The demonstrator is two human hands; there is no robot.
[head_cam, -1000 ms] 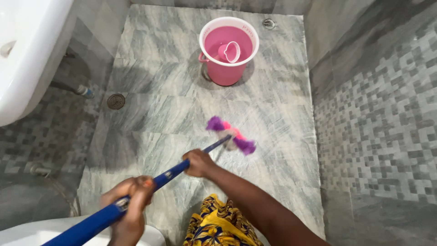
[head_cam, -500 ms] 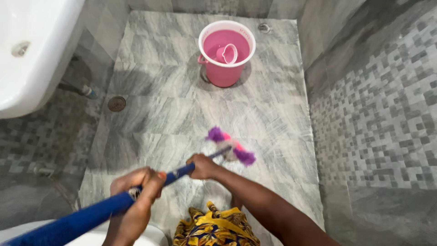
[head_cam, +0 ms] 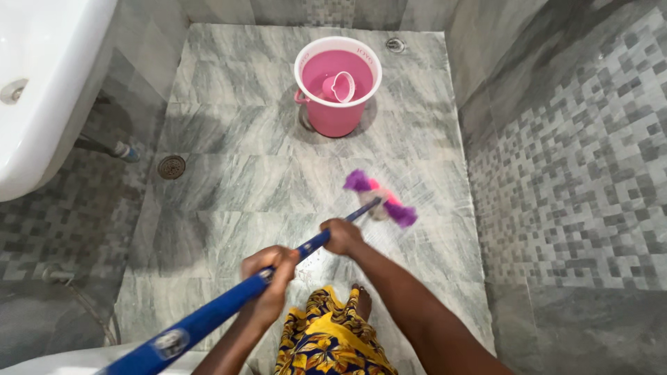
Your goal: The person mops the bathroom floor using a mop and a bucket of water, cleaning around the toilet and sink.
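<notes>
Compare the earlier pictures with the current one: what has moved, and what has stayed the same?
The brush head has swept right and away, toward the bucket. The left hand slid forward along the blue handle, closer to the right hand. Both hands still grip the handle; bucket, floor drain and basin stay put.

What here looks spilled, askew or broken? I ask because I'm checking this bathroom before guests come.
Nothing stands out. The pink bucket stands upright on the marble floor with a small pink jug inside it. Both hands, left hand and right hand, hold the blue handle of the scrubbing brush, whose head is blurred.
</notes>
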